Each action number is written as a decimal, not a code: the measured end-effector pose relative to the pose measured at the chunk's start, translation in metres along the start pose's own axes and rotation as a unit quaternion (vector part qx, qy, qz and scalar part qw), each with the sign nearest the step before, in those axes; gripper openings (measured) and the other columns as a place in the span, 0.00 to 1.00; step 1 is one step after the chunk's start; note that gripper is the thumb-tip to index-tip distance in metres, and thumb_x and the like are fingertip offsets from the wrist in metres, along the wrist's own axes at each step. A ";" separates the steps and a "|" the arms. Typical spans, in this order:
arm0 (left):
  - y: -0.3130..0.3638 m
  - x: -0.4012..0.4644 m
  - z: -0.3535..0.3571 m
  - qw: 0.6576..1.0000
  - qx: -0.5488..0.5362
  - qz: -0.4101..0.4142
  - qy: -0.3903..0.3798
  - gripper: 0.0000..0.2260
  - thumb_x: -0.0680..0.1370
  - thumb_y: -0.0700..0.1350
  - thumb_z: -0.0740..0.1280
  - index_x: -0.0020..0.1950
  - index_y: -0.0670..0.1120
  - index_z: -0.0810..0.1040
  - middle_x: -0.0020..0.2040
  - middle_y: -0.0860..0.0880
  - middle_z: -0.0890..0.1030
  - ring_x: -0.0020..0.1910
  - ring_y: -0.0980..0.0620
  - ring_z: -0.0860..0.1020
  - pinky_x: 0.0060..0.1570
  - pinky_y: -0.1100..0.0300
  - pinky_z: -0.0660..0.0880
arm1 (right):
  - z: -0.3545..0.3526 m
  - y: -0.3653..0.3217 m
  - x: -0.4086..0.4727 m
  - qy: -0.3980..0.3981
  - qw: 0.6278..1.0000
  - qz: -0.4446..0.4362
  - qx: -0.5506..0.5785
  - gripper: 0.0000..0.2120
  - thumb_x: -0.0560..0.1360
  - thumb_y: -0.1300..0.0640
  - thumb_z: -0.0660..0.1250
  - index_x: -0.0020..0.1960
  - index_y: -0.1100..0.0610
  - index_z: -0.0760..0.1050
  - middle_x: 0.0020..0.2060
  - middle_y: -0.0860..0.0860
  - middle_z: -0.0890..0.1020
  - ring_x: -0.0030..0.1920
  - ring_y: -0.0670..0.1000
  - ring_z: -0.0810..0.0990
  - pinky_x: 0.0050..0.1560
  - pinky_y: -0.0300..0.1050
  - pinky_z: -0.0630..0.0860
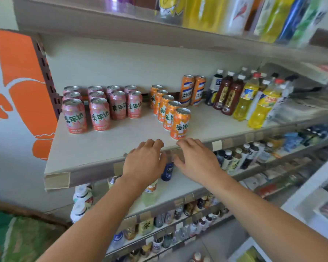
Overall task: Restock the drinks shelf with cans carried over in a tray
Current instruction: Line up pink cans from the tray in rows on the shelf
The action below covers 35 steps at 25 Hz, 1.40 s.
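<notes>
Standing on the drinks shelf [110, 146]: pink cans [99, 114] toward the left end, in short rows running front to back, each reading 美年达 in green letters. Lining up beside them, near the middle, a single file of orange cans [180, 123] with the same 美年达 label, running from the back wall out toward the front edge. Sitting behind that file, against the back wall, two taller orange cans [192, 90] with a white band and the characters 大窑. Crowding the right end: dark bottles [228, 93] and yellow bottles [257, 106], their labels too blurred for reading.

Reaching in over the front edge, near its middle: left hand [144, 161], palm down, fingers gently bent and spread loose, gripping nothing, fingertips lying just past the shelf lip; touching the board or hovering, hard telling. Alongside it, right hand [195, 159], likewise palm down and loosely spread, holding nothing, fingertips lying just in front of the foremost orange can, close to its base but apart from it. Pink cans sitting well to the left of both hands.

Showing below, between the forearms, lower shelves [178, 188] packed with more bottles. Hanging over everything, an upper shelf [121, 25] carrying large bottles. Covering the wall at left, an orange and white poster [21, 72].
</notes>
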<state>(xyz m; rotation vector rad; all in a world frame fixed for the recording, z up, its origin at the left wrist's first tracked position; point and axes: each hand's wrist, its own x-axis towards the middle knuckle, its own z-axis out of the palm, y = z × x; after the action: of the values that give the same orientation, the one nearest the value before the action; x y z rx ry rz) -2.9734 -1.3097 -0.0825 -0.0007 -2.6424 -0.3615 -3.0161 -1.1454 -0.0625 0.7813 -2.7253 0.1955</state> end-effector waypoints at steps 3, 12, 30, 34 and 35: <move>0.059 -0.003 0.013 0.998 -0.002 0.062 -0.022 0.14 0.80 0.51 0.57 0.63 0.48 0.71 0.57 0.48 0.77 0.57 0.45 0.75 0.49 0.51 0.73 | -0.016 0.049 -0.051 0.006 0.998 0.061 -0.011 0.21 0.80 0.45 0.58 0.69 0.54 0.68 0.64 0.52 0.74 0.65 0.54 0.70 0.57 0.50 0.74; 0.263 -0.031 0.065 0.977 -0.068 0.187 -0.082 0.15 0.81 0.52 0.55 0.64 0.48 0.70 0.58 0.48 0.75 0.56 0.44 0.76 0.45 0.51 0.73 | -0.067 0.205 -0.212 -0.017 0.972 0.232 -0.043 0.23 0.81 0.45 0.56 0.73 0.53 0.64 0.67 0.52 0.72 0.67 0.54 0.69 0.57 0.50 0.74; 0.496 -0.058 0.175 0.914 -0.177 0.320 -0.175 0.14 0.81 0.51 0.56 0.63 0.48 0.71 0.58 0.50 0.77 0.54 0.46 0.77 0.44 0.50 0.77 | -0.059 0.382 -0.416 -0.048 0.861 0.505 0.022 0.21 0.79 0.45 0.59 0.69 0.54 0.67 0.62 0.56 0.77 0.58 0.58 0.77 0.54 0.50 0.76; 0.528 -0.033 0.215 0.899 -0.188 0.343 -0.198 0.13 0.81 0.51 0.55 0.60 0.47 0.71 0.57 0.47 0.77 0.53 0.44 0.78 0.44 0.52 0.72 | -0.051 0.421 -0.421 -0.047 0.831 0.554 0.026 0.20 0.79 0.48 0.60 0.68 0.55 0.68 0.61 0.58 0.78 0.58 0.59 0.78 0.51 0.48 0.74; 0.535 -0.025 0.224 0.894 -0.192 0.347 -0.206 0.13 0.81 0.52 0.55 0.61 0.47 0.71 0.57 0.47 0.77 0.53 0.44 0.77 0.45 0.52 0.73 | -0.051 0.432 -0.419 -0.052 0.822 0.566 0.032 0.21 0.79 0.49 0.61 0.69 0.56 0.67 0.61 0.59 0.77 0.58 0.60 0.77 0.51 0.49 0.73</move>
<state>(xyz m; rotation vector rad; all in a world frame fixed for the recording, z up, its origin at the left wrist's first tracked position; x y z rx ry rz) -3.0191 -0.7351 -0.1495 -1.2335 -2.6815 -0.6714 -2.8967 -0.5636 -0.1694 -0.9422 -2.9009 0.4842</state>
